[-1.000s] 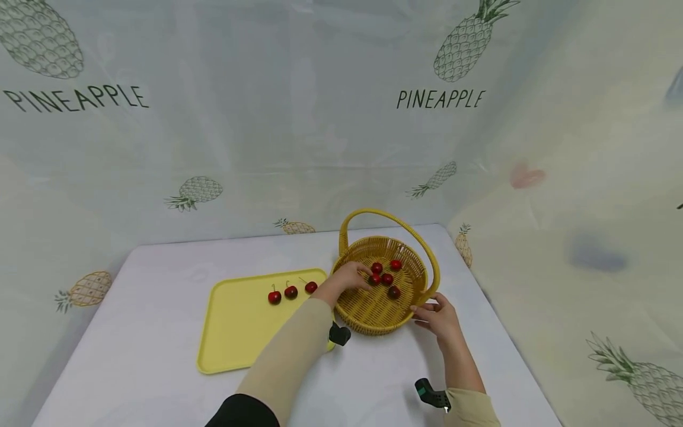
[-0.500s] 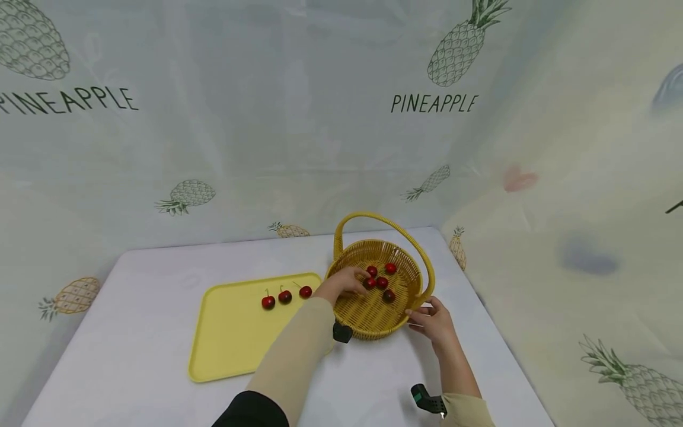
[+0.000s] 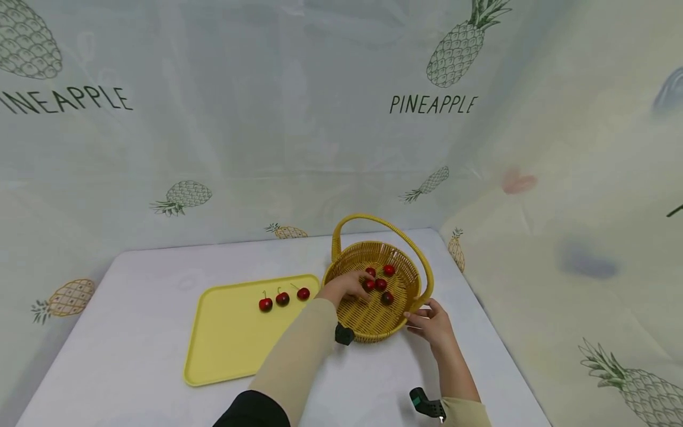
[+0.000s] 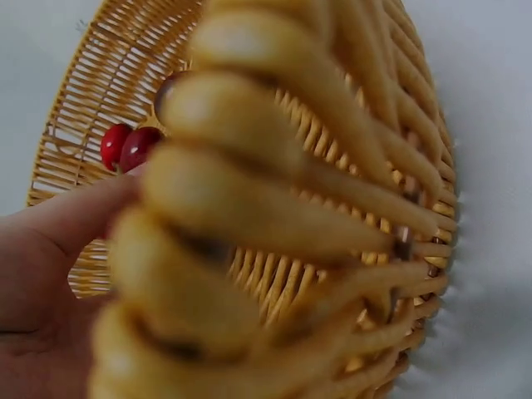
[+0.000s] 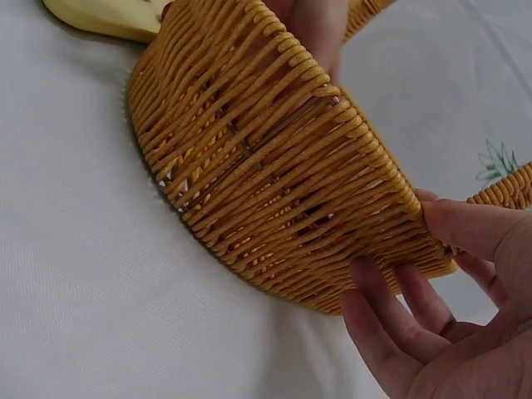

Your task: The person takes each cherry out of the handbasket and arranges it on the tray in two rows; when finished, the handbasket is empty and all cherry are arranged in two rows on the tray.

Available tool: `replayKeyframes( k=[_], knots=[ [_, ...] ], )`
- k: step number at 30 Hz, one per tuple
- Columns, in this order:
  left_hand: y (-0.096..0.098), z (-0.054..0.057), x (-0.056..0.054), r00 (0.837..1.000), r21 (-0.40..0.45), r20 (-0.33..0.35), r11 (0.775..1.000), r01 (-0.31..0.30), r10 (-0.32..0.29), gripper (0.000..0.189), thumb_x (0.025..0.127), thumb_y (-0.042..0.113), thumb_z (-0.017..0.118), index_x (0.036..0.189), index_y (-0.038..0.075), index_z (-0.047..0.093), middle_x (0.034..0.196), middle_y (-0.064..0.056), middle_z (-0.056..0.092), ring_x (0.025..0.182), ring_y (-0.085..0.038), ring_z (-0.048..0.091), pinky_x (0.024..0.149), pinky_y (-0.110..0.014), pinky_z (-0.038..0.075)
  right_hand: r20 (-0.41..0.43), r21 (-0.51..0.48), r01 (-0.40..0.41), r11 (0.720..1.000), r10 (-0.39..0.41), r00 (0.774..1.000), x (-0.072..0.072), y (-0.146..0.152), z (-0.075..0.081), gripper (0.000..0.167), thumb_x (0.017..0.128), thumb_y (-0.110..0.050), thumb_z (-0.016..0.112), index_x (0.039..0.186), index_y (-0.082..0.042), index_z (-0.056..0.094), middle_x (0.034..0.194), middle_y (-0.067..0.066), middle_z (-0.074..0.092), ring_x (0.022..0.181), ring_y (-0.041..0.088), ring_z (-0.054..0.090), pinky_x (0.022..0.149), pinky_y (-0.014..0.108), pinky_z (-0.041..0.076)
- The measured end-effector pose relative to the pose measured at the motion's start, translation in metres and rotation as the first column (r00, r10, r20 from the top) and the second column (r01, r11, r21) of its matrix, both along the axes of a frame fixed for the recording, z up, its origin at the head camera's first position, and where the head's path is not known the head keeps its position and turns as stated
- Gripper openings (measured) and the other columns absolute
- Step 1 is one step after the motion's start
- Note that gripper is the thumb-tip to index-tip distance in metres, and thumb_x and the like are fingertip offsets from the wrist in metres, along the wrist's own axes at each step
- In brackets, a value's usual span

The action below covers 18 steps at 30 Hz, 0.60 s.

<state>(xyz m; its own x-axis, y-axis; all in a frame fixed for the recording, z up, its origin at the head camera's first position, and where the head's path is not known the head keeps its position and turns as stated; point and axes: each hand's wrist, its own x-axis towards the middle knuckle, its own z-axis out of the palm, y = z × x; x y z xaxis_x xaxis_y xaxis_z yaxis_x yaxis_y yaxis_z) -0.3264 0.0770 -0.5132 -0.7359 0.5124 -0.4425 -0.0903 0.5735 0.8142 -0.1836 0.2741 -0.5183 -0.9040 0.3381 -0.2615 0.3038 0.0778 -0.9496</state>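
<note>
My left hand reaches over the near-left rim into a round yellow wicker basket. Its thumb and forefinger close in around a dark red cherry. Several more cherries lie beside it on the woven bottom. In the left wrist view the thumb meets a cherry, while the blurred rim hides the other fingers. My right hand grips the basket at its right side, near the foot of the handle. The right wrist view shows the thumb on the rim and the fingers against the outer wall.
A yellow tray lies left of the basket, with three stemmed cherries near its far right corner. The arched handle rises over the basket. A white table carries everything, and a pineapple-print curtain hangs behind it.
The whole scene shifts slightly left and down in the head view. Both hands keep their places at the basket, and the cherries lie as before.
</note>
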Motion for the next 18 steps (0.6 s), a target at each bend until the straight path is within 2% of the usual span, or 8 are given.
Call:
replayKeyframes(
  k=[6,11,18],
  knots=[
    [-0.0012,0.0003,-0.0025,1.0,-0.036,-0.005,0.999,0.002,-0.002,0.047,0.081,0.004,0.08,0.123,0.018,0.066,0.119,-0.008,0.055,0.081,-0.019,0.058,0.072,-0.033,0.052,-0.013,-0.002,-0.007,1.0,0.007,1.0,0.0015,-0.0004,0.0019,0.046,0.085,-0.001,0.074,0.125,0.0,0.051,0.098,0.014,0.061,0.08,0.025,0.07,0.073,0.042,0.057],
    [-0.0016,0.0013,-0.0004,1.0,-0.071,-0.019,0.997,-0.01,0.008,0.032,0.085,0.004,0.075,0.115,0.014,0.071,0.113,-0.005,0.059,0.086,-0.02,0.061,0.079,-0.036,0.052,-0.021,0.001,-0.01,1.0,0.01,1.0,0.0026,-0.0007,0.0035,0.045,0.085,0.001,0.073,0.124,0.001,0.051,0.098,0.014,0.061,0.079,0.027,0.07,0.073,0.042,0.057],
    [-0.0028,-0.0008,0.0021,0.994,-0.11,-0.103,0.994,0.017,-0.028,0.023,0.087,0.008,0.075,0.11,0.012,0.073,0.107,-0.004,0.06,0.085,-0.018,0.058,0.081,-0.038,0.051,-0.01,-0.008,-0.005,1.0,0.005,1.0,0.0018,-0.0017,0.0034,0.045,0.086,0.001,0.073,0.124,0.0,0.051,0.098,0.013,0.061,0.081,0.026,0.07,0.074,0.043,0.056]
  ],
)
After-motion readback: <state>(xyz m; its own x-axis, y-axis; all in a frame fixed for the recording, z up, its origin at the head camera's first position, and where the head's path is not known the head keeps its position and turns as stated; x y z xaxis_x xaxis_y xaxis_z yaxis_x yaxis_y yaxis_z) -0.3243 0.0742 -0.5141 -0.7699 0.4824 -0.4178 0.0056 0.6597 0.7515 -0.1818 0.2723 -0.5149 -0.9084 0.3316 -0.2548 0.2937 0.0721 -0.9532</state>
